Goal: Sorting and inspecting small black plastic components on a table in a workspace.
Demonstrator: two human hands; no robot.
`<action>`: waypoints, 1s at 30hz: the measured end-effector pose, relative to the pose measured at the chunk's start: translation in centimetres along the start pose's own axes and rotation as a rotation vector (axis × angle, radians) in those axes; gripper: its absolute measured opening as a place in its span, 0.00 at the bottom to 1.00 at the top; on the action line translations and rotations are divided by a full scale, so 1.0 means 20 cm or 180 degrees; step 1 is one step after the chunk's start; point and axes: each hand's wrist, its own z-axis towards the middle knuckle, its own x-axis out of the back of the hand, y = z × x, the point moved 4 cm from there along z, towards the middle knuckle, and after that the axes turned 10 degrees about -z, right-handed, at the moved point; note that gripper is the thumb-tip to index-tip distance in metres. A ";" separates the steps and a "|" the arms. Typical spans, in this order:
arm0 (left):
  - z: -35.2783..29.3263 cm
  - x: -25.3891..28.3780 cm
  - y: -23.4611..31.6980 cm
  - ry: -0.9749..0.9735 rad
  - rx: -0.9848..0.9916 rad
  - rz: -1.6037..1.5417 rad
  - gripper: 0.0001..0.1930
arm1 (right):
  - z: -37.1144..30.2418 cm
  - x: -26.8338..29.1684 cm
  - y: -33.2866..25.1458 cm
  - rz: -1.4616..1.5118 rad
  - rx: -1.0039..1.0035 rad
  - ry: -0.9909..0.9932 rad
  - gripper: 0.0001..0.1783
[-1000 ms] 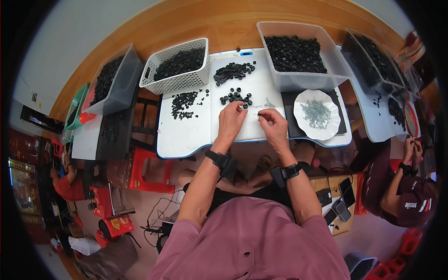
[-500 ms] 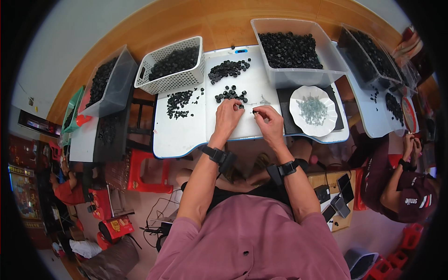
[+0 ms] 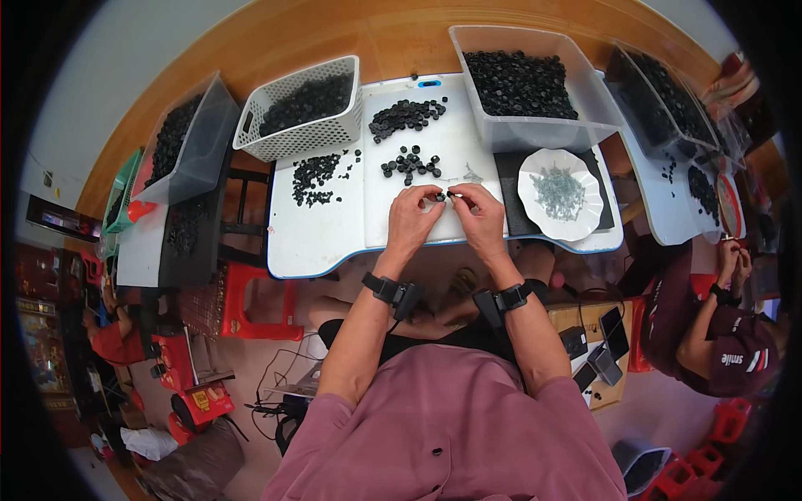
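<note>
In the head view, the left hand (image 3: 411, 219) and right hand (image 3: 479, 215) meet fingertip to fingertip, fingers pinched on a small black part (image 3: 441, 197) just above the white counter (image 3: 326, 238), seemingly mid-assembly; next likely calls for a careful press-fit.

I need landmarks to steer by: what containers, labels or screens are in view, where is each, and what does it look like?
Clear tub: table's far right, rectangular, full of small black parts.
White basket: far left, perforated, black parts inside.
Dark phones: low stand right of the person, flat black screens.
Red box: floor lower left, yellow label.
</note>
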 end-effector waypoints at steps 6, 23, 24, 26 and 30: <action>-0.01 0.00 0.00 -0.0004 -0.0093 0.0097 0.14 | -0.01 -0.01 0.00 -0.0085 -0.0007 -0.0113 0.09; -0.01 0.02 0.00 -0.0130 0.0023 -0.0152 0.14 | -0.01 -0.04 0.02 -0.0245 -0.0327 -0.0222 0.06; -0.01 0.02 -0.01 -0.0157 0.0125 -0.0266 0.14 | -0.01 -0.04 0.03 -0.0244 -0.0320 -0.0231 0.06; -0.01 0.02 -0.01 -0.0162 0.0126 -0.0220 0.14 | -0.01 -0.04 0.04 -0.0045 -0.0507 -0.0251 0.06; -0.02 0.02 -0.02 -0.0225 0.0018 -0.0102 0.15 | -0.01 -0.04 0.04 -0.0002 -0.0488 -0.0270 0.07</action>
